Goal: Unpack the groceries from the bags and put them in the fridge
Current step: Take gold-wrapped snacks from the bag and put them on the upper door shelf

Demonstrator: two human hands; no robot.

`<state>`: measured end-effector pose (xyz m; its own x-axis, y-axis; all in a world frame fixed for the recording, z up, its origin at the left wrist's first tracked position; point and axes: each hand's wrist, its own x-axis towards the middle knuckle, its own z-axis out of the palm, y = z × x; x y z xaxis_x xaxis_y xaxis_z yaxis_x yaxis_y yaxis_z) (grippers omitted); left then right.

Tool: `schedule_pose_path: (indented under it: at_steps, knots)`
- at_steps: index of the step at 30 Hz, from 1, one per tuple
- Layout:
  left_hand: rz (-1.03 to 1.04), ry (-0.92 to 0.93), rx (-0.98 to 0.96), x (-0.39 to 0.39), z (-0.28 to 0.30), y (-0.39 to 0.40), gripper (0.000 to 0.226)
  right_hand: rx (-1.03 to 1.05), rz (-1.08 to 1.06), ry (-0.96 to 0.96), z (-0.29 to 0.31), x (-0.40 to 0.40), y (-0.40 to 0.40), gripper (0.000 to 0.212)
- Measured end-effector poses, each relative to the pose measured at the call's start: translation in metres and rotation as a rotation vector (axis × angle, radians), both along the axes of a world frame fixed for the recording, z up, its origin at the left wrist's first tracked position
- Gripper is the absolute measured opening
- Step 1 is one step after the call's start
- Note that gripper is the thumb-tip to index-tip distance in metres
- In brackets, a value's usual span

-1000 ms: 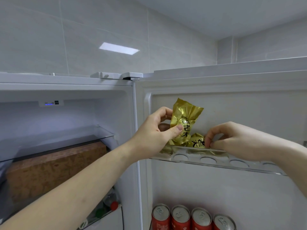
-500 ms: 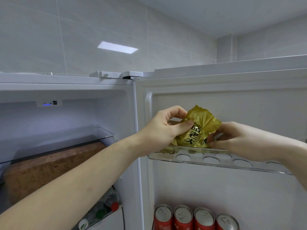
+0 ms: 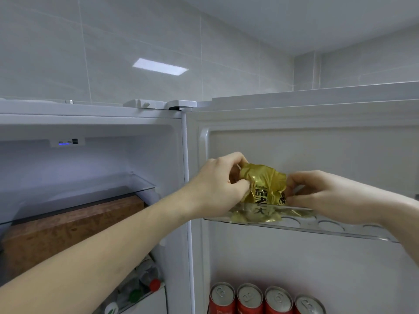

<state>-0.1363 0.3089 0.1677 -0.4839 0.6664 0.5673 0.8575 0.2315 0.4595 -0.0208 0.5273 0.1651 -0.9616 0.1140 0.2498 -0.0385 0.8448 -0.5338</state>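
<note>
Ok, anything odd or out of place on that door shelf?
Yes: crumpled gold packets sit on the egg tray, whose round cups suit eggs. Both hands pinch the top one.

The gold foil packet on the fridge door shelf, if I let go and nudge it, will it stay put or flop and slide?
The gold foil packet looks crinkled and soft, so it would probably flop rather than stand. Its glossy wrapper may slide easily on the clear door shelf. Both the left hand and right hand pinch it, suggesting it is light.

Door shelf open above, right part free; gold packets fill left end; cans crowd rack below.
</note>
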Motion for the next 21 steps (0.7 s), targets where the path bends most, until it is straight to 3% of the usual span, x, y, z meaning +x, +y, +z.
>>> schedule_pose_path:
  at_steps: [3,6,8,10,11,17,21]
  knots:
    - [0.059,0.114,-0.043,0.0,0.002,-0.007,0.031,-0.007,-0.008,-0.021,0.0,0.001,-0.001,0.017]
    - [-0.049,0.156,-0.011,0.006,0.002,-0.013,0.053,-0.009,-0.004,-0.016,0.001,0.001,-0.003,0.041]
    - [-0.097,0.239,-0.049,0.009,-0.001,-0.013,0.05,-0.024,0.009,-0.007,0.0,0.001,-0.002,0.037]
    - [-0.078,0.253,-0.098,0.008,-0.004,-0.013,0.04,-0.03,0.0,0.012,0.0,0.0,-0.001,0.012]
    - [-0.063,0.25,-0.11,0.007,-0.006,-0.013,0.037,-0.038,-0.011,0.026,0.0,0.0,0.0,0.009]
    - [0.014,0.224,-0.131,0.0,-0.014,-0.017,0.027,0.007,-0.076,0.102,-0.001,0.005,-0.003,0.027]
    - [0.055,0.222,-0.156,-0.003,-0.019,-0.023,0.035,0.019,-0.086,0.194,-0.003,0.007,-0.003,0.035]
